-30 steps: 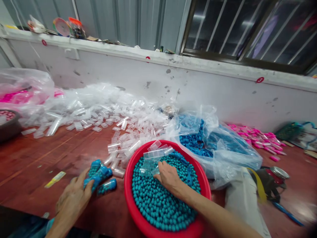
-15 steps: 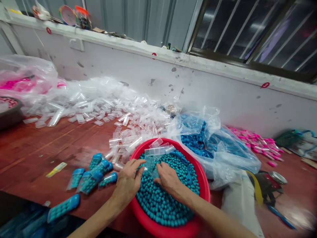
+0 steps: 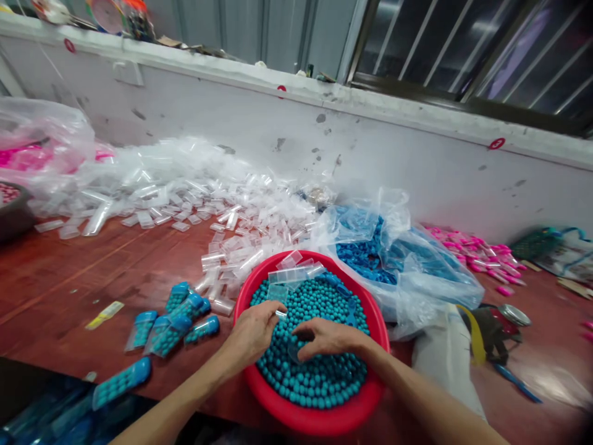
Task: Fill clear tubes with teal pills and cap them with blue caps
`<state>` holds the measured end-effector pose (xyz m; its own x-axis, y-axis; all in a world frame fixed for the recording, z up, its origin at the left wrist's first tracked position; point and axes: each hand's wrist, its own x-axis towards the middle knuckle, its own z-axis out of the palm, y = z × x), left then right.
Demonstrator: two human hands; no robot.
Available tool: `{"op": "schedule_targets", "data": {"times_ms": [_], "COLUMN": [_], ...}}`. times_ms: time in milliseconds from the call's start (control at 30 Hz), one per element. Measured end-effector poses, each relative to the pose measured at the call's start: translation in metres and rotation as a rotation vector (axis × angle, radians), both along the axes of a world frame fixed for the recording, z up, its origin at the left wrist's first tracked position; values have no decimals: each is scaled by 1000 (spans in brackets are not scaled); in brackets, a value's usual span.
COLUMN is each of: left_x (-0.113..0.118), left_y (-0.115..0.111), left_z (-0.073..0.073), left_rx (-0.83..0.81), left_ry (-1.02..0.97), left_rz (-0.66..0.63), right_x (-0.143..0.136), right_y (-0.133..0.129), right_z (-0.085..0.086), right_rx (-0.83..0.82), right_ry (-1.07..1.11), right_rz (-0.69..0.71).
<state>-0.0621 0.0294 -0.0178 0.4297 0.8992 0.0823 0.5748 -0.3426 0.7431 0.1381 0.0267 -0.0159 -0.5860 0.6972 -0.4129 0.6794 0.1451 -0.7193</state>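
Note:
A red basin (image 3: pixel 382 334) holds many teal beads (image 3: pixel 319 377), with clear plastic cases (image 3: pixel 290 275) and blue caps (image 3: pixel 353 309) lying on them at the back. My left hand (image 3: pixel 257 327) is over the basin's left side, fingers pinched on a small clear case (image 3: pixel 280 314). Beside it, my right hand (image 3: pixel 324 339) reaches down to the beads, its thumb and fingers curled round a clear case (image 3: pixel 293 351) at the bead surface. Left of the basin lie several bead-filled cases with blue caps (image 3: pixel 171 330).
A large heap of clear cases (image 3: pixel 185 179) lies along the wall. Behind the basin's right side sits a plastic bag of blue caps (image 3: pixel 407 266). Farther right are pink tubes (image 3: pixel 482 256) and a metal-lidded jar (image 3: pixel 514 315). A dark bowl (image 3: pixel 13 213) stands at far left.
My hands have moved slightly apart and lower in the view. My right hand has turned, its fingers now curled at the beads. The whole view has shifted a little.

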Motion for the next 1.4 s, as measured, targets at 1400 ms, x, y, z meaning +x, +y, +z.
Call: {"op": "schedule_targets", "data": {"times_ms": [1400], "left_x": [30], "left_y": [11], "left_z": [-10], "left_rx": [-477], "left_ry": [-321], "left_rz": [63], "right_x": [-1], "right_y": [-17], "right_z": [-1], "right_rx": [732], "right_ry": [-397], "right_rz": [-91]}}
